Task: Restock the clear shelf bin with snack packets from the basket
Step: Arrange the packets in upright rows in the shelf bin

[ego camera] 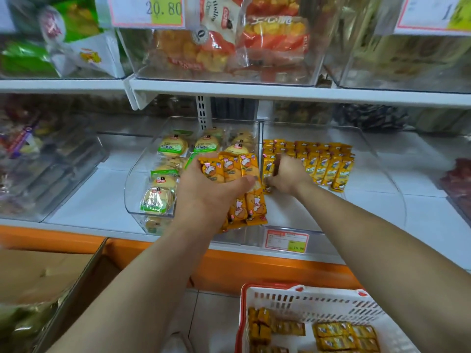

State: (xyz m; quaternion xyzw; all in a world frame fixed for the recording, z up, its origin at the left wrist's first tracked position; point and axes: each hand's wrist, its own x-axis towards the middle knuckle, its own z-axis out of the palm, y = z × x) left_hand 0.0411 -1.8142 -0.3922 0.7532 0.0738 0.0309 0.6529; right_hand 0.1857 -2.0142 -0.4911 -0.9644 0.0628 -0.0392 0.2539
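- What is at the lower left?
- A brown cardboard box (pixel 43 273). Above it, in the middle of the shelf, is a clear tub of round cakes (pixel 163 171).
- And the hands?
- The left hand (pixel 211 187) is in the middle of the picture. It grips a bunch of orange packets (pixel 244 202), just in front of the tub.
- And the other one?
- The right hand (pixel 288 174) is just beside it, inside the clear shelf bin (pixel 369 200). Its fingers curl in among the row of packets (pixel 328 164) standing there. I cannot tell if it holds one.
- Where is the basket?
- The white basket (pixel 331 301) is at the lower right, with loose packets (pixel 344 337) lying in it.
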